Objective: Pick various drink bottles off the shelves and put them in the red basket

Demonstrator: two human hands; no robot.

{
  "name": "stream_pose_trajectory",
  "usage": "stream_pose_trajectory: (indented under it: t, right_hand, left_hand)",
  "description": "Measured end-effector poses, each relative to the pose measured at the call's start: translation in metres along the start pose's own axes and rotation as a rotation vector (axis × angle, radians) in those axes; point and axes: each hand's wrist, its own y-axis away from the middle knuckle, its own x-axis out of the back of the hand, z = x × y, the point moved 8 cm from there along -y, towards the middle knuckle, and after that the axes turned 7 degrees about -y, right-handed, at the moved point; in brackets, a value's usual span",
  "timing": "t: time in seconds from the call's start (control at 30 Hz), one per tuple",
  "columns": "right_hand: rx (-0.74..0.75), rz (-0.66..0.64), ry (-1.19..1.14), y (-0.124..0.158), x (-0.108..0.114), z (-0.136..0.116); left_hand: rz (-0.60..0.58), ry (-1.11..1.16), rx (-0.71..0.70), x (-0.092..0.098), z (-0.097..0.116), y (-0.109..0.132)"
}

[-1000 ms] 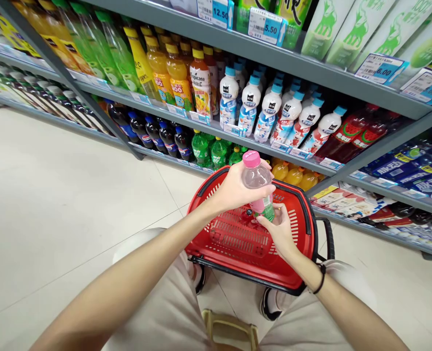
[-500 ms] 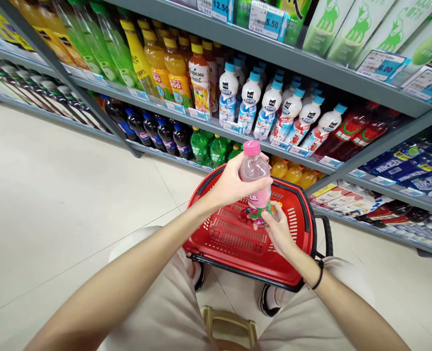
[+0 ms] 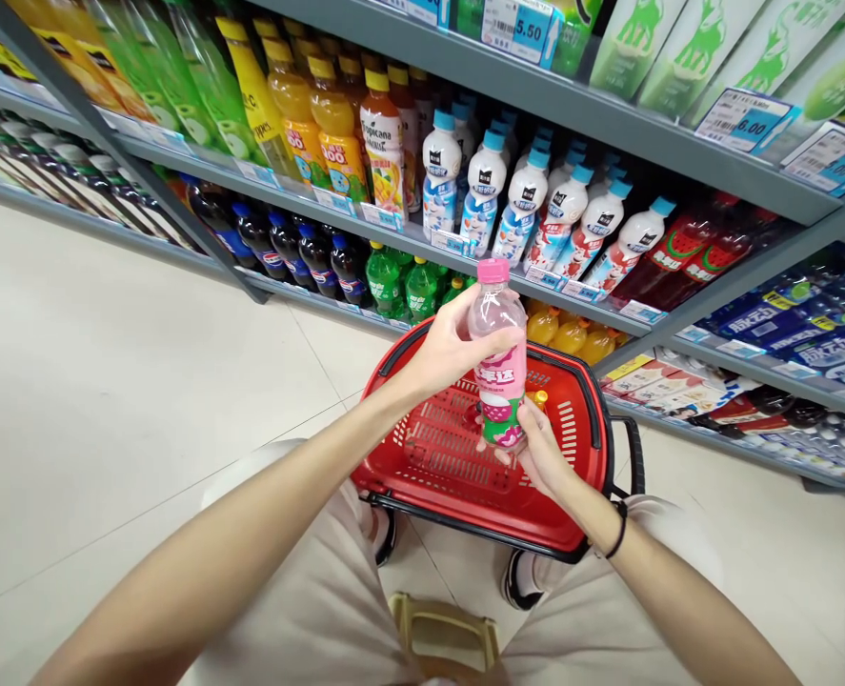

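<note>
Bottle's [image 3: 502, 373] been swung round in the head view since a second ago, and its label [image 3: 494, 414] is now turned up toward the camera, where a narrower side was showing before. Probably means the front is being presented and the bottle is under control, with nothing let go of yet.

Grip-wise, it's clamped by both hands: the upper half is wrapped from 9 o'clock by the left hand [image 3: 457, 348], thumb across the front, and the base is held from about 5 o'clock by the right hand [image 3: 536, 443]. It's held up above the red basket [image 3: 397, 474], just off the middle of the view toward 3 o'clock, cap leaning to 12.

Looks-wise: pink cap [image 3: 493, 272] on, clear shoulder, pink label going green and magenta lower down. Liquid level can't really be told. A yellow-orange cap [image 3: 538, 398] can be spotted behind it at 2 o'clock of the right hand, and white bottles [image 3: 485, 181] are lined up on the shelf around 12 to 1.
</note>
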Motion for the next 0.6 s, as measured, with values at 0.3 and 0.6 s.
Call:
stream_pose_trajectory:
  t: [0.3, 0.6]
  right_hand:
    - [-0.183, -0.044, -0.034, 0.000, -0.001, 0.007]
    - [-0.352, -0.184, -0.070, 0.005, -0.005, 0.014]
  left_hand:
    - [0.040, 0.117, 0.013, 0.005, -0.009, -0.005]
    - [0.113, 0.200, 0.121, 0.006, -0.024, -0.004]
